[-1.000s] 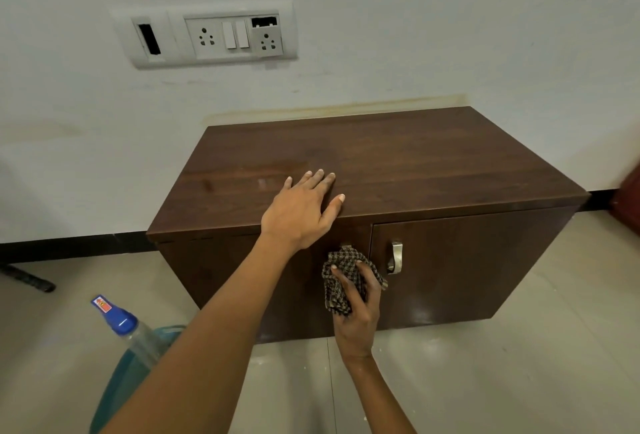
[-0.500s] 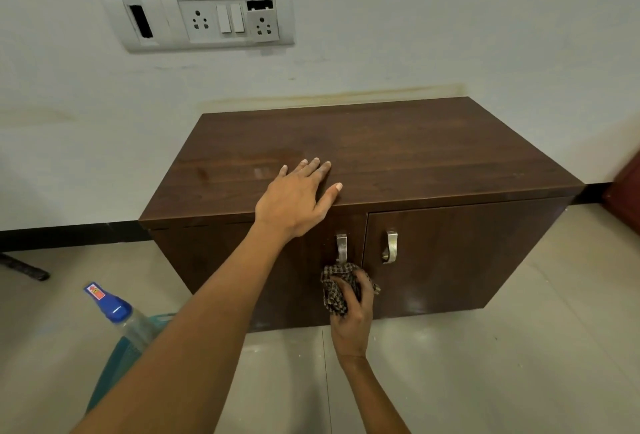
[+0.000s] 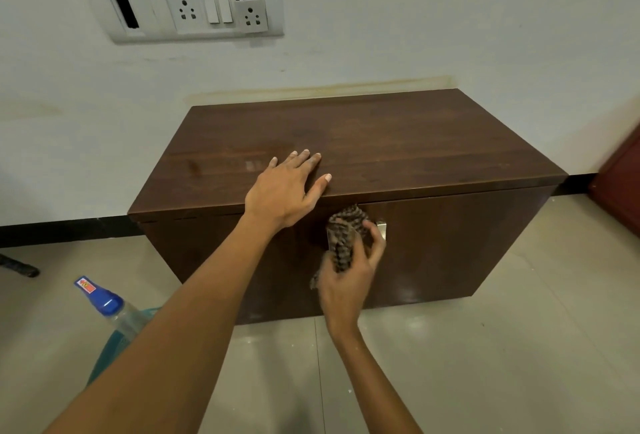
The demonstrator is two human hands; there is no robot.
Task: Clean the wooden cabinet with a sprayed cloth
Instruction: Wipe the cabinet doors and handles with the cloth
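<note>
A low dark wooden cabinet (image 3: 415, 143) stands on the floor against the white wall. My left hand (image 3: 284, 191) lies flat on its top near the front edge, fingers spread. My right hand (image 3: 349, 278) holds a bunched checkered cloth (image 3: 344, 236) pressed against the cabinet's front where the two doors meet. The cloth covers the left door handle. Part of the right metal handle (image 3: 382, 227) shows beside my fingers. A spray bottle (image 3: 110, 309) with a blue cap and blue liquid stands on the floor at the lower left, partly behind my left arm.
A switch and socket panel (image 3: 194, 11) sits on the wall above the cabinet. A dark reddish piece of furniture (image 3: 623, 184) is at the right edge. A black object (image 3: 19, 265) lies on the tiled floor at the far left.
My right hand has moved the cloth up the cabinet front, from below the handles to over the left handle near the top edge. My left hand stays on the top.
</note>
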